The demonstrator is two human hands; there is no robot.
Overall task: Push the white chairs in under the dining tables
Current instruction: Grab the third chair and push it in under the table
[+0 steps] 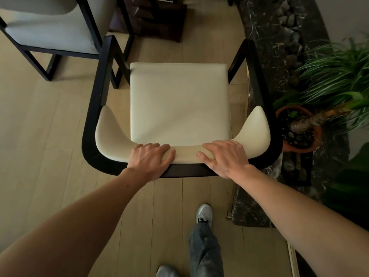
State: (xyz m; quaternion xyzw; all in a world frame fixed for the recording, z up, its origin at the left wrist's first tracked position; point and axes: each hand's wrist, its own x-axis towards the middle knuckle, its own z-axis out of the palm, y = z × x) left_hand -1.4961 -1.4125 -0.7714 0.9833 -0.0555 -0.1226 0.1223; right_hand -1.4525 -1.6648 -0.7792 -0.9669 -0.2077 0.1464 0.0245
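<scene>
Both hands sit on top of the padded backrest [187, 155] of the white chair [179, 102], which fills the middle of the scene with its seat facing 12 o'clock. The left hand [151, 158] and right hand [223, 156] lie close together near the centre. Their fingers curl over the front edge of the pad and the heels bear on the black frame behind. It is a firm two-handed hold that wraps the rail, not a flat-palm push. Holding near the middle should keep the chair running straight and stop it swinging.

At 12 o'clock stands a dark pedestal [155, 19]. It looks like the foot of a dining table, though no tabletop is in view, so I can't be sure. The chair is well short of it, with bare floor between.

A second white chair [50, 31] stands at 10 o'clock. Its black leg is just beside this chair's left arm and may snag it. A marble border [265, 47] filled with stones curves from 1 to 4 o'clock, and a potted plant [299, 149] sits at 3 o'clock beside the right arm of the frame. That leaves little room to drift to that side.
</scene>
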